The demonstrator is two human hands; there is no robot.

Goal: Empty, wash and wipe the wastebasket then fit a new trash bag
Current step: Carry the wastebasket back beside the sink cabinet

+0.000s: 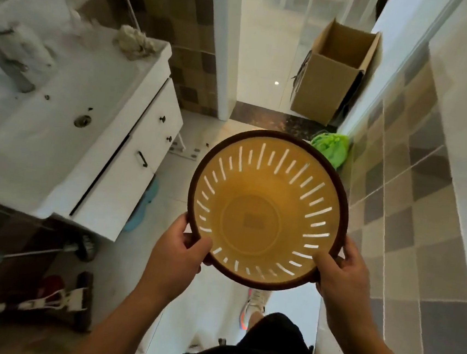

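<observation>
Wastebasket (266,208), yellow with a brown rim and slotted wall, hangs over the pale tiled floor (202,134) between white sink cabinet (130,167) and checkered wall, left hand (182,249) and right hand (340,270) gripping its rim, fingers curled.

Fingers of left hand (181,247) and right hand (343,268) hidden behind wastebasket (253,221) rim. Sink (46,119) blurred, cut by left edge. Green bag (332,148) partly hidden behind wastebasket.
</observation>
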